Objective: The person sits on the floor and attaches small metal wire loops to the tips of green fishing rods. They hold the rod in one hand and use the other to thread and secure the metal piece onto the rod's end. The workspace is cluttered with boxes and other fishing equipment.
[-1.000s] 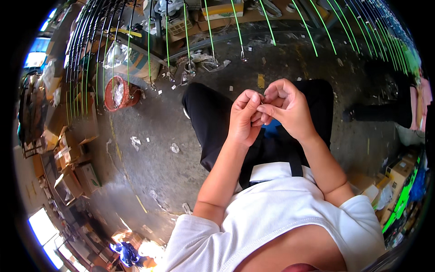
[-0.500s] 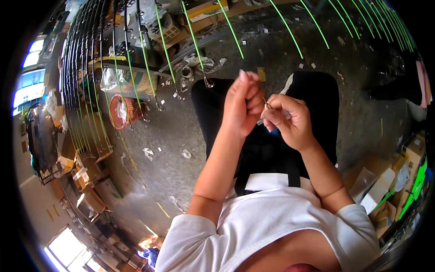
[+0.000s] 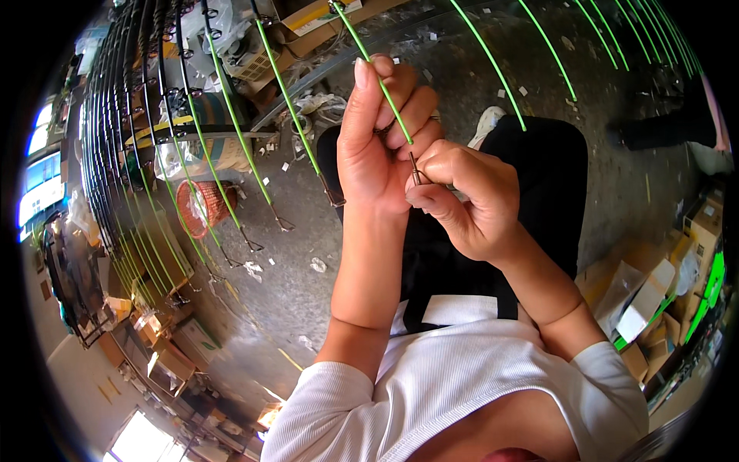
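My left hand (image 3: 368, 146) is raised in front of my lap, its fingers curled about the thin green tip section of a fishing rod (image 3: 355, 35) that slants down from the top. The bare end of that rod points at my right hand (image 3: 473, 200). Between thumb and forefinger, the right hand pinches a small dark metal rod tip guide (image 3: 415, 165). The guide's tube points up and lies close to the rod end; a small gap seems to separate them. The guide's ring is mostly hidden by the fingers.
Left of my hands hangs a row of rods (image 3: 294, 112) with guides on their green tips. More rods (image 3: 493, 61) with bare tips hang to the right. A red basket (image 3: 187, 219) and scraps are on the floor; cartons (image 3: 647, 300) stand at right.
My left hand has opened out from its tighter curl and now holds a rod. The right hand has brought the tip guide to the rod's end. The view has shifted slightly along the rods.
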The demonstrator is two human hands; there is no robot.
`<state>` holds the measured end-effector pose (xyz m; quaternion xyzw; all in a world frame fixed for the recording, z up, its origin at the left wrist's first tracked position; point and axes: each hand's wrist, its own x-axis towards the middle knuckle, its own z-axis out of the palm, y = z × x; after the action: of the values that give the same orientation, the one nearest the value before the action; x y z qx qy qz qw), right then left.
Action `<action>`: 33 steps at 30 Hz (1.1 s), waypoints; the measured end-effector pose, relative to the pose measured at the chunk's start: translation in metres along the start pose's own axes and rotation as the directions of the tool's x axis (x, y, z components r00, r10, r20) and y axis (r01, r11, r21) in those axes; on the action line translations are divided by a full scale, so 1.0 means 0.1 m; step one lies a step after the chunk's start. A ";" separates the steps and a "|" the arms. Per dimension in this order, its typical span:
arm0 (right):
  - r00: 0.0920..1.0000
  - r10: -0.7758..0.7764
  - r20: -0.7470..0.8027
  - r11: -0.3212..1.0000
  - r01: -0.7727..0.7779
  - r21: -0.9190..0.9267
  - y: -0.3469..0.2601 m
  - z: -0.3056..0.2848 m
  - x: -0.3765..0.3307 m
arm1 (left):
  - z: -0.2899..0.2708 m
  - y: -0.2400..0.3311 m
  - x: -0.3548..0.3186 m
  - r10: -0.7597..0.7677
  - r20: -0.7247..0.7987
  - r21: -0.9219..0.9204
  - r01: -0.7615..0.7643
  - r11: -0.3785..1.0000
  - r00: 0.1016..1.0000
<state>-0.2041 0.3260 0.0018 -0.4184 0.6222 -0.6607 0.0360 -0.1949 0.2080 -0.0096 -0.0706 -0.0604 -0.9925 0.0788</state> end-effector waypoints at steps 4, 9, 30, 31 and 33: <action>0.997 0.059 -0.057 0.998 -0.059 0.006 0.01 0.03 -0.03 | -0.01 -0.01 -0.01 0.013 -0.029 0.082 -0.011 0.997 0.999; 0.994 0.081 -0.073 0.997 -0.080 0.021 0.00 0.05 -0.03 | -0.03 0.02 -0.02 0.001 0.023 0.047 -0.002 0.999 1.000; 1.000 -0.016 -0.001 0.995 0.016 -0.095 -0.06 0.07 0.00 | -0.04 0.05 -0.07 0.010 0.088 -0.002 -0.010 1.000 0.996; 1.000 -0.018 0.000 0.996 0.018 -0.091 -0.06 0.07 0.01 | -0.05 0.05 -0.07 0.000 0.112 -0.015 0.001 1.000 0.994; 1.000 -0.005 -0.008 0.997 0.005 -0.076 -0.05 0.07 0.01 | -0.02 0.04 -0.07 0.018 0.054 0.011 -0.018 1.000 0.998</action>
<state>-0.1980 0.3212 0.0054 -0.4181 0.6461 -0.6383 0.0158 -0.1879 0.2049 -0.0120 -0.0974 -0.0676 -0.9892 0.0866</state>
